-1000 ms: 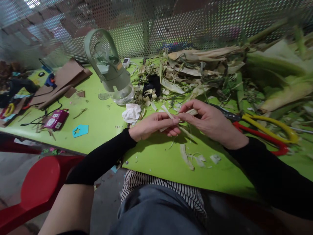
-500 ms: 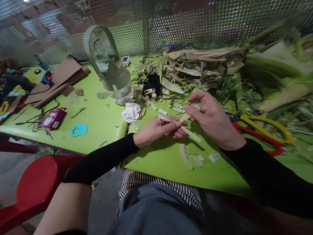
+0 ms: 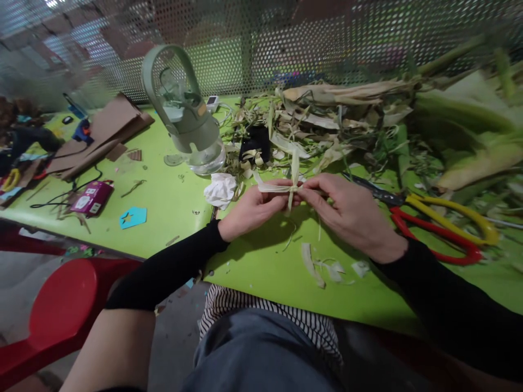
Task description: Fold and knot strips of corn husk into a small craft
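Observation:
Both hands meet above the green table [image 3: 261, 272] on pale corn-husk strips [image 3: 281, 187] that cross each other. My left hand [image 3: 253, 209] pinches the strips from the left, fingers closed. From the right, my right hand [image 3: 347, 212] pinches the same strips at the crossing, fingers closed too. One strip sticks up and one points left. Small husk scraps [image 3: 322, 267] lie on the table just below my hands.
Red-and-yellow scissors [image 3: 441, 223] lie right of my right hand. A heap of corn husks [image 3: 368, 120] fills the back right. A grey-green fan [image 3: 180, 103], crumpled tissue [image 3: 220, 190], cardboard [image 3: 106, 130], a purple box [image 3: 92, 197] and a blue cutout [image 3: 133, 216] sit left. A red stool [image 3: 61, 305] stands below.
My hands have come back together and the husk strips are now crossed and pulled tight between my fingertips. Half a second ago my right hand was lifted with one strip end.

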Available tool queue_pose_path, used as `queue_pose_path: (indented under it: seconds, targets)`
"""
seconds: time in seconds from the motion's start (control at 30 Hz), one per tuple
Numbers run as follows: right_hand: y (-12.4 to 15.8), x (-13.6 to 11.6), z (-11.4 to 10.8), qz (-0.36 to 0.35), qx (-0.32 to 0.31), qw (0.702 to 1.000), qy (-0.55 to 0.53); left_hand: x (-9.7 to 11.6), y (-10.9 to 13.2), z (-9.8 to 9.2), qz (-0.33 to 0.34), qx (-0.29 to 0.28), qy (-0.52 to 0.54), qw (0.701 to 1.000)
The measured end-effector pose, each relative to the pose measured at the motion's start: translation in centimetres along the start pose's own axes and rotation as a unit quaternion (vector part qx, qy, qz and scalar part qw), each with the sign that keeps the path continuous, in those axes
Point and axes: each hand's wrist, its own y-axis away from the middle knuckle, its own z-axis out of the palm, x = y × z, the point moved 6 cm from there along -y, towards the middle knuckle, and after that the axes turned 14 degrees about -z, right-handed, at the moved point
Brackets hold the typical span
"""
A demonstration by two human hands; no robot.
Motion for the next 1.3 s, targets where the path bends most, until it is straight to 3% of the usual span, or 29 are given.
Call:
queue_pose_path:
  seconds: [0.1, 0.27, 0.47, 0.67, 0.77, 0.97, 1.1, 1.17, 1.3]
  targets:
    - [0.0, 0.0, -0.4, 0.010, 0.016, 1.000, -0.018, -0.1, -0.1, 0.0, -0.004, -0.017, -0.022, 1.000]
    - [-0.1, -0.3, -0.2, 0.005, -0.016, 0.999, -0.048, -0.4, 0.0, -0.1, -0.053, -0.017, -0.003, 0.998]
    - [0.2, 0.3, -0.1, 0.040, -0.010, 0.994, -0.102, 1.1, 0.8, -1.1, 0.036, 0.082, -0.085, 0.992]
    - [0.2, 0.7, -0.2, 0.049, -0.009, 0.989, -0.136, 0.7, 0.8, -0.1, -0.011, -0.016, -0.027, 0.999]
    - [0.2, 1.0, -0.3, 0.056, -0.002, 0.986, -0.158, 1.1, 0.9, 0.0, -0.002, -0.025, -0.019, 1.000]
    - [0.8, 2.2, -0.1, 0.157, 0.064, 0.943, -0.285, 1.1, 0.8, 0.3, 0.014, -0.044, -0.026, 0.999]
    - [0.8, 1.8, 0.7, 0.173, 0.087, 0.900, -0.392, 1.0, 1.0, 0.8, -0.002, -0.051, -0.046, 0.998]
    - [0.7, 1.4, 0.8, 0.159, 0.076, 0.909, -0.378, 1.1, 1.2, 0.9, -0.003, -0.048, -0.058, 0.997]
    - [0.6, 0.8, 0.1, 0.109, 0.042, 0.966, -0.232, 1.0, 1.3, 1.2, 0.002, -0.064, -0.059, 0.996]
